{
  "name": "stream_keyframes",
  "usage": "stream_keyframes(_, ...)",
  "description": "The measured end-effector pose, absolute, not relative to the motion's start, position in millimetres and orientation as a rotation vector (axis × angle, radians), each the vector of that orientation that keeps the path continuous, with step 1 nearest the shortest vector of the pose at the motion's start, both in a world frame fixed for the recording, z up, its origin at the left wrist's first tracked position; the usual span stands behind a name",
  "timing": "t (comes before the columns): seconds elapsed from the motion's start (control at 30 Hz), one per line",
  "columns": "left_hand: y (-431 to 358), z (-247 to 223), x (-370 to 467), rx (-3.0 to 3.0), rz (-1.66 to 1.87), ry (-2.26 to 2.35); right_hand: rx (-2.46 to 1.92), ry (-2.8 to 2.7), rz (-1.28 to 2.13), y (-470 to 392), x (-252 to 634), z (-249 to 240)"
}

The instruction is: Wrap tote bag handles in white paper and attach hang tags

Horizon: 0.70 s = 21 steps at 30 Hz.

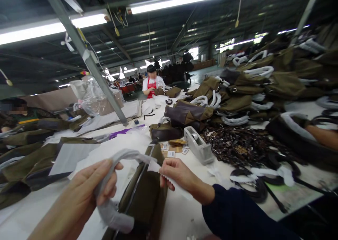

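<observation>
No readable writing anywhere.
The small paper tags [171,154] lying on the surface [182,211] just left of the tape dispenser [198,145] carry dark print, but it is too small and blurred to make out.

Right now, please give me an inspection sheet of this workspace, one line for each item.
Surface: long white table, crowded.
Job's things: olive bag lying below the hands; its handle wrapped in white paper wrap.
Clutter: tape dispenser, small tags, dark hardware heap, finished bags pile.
Hands: left hand grips the wrapped handle; right hand pinches the wrap's end.
Cables: hanging cords overhead.
Surroundings: factory hall; person in red apron at the table's far end.
</observation>
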State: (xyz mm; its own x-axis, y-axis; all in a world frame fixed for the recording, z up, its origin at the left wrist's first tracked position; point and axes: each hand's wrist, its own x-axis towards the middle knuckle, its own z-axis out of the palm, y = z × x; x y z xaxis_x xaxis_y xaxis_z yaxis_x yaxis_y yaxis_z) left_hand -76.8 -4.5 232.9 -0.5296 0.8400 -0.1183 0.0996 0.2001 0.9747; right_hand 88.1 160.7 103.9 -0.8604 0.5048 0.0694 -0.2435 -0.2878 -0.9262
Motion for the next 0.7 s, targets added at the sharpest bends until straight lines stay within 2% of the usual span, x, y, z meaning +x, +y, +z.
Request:
stream_keyframes(0.23,38.5,239.9,-57.5,0.91,1.23,1.61,-0.404,-1.449,2.164,159.8,94.1,119.8)
stream_keyframes(0.7,29.9,233.9,-60.7,0.893,1.25,1.68,-0.387,-1.406,2.277,143.4,60.2,140.4)
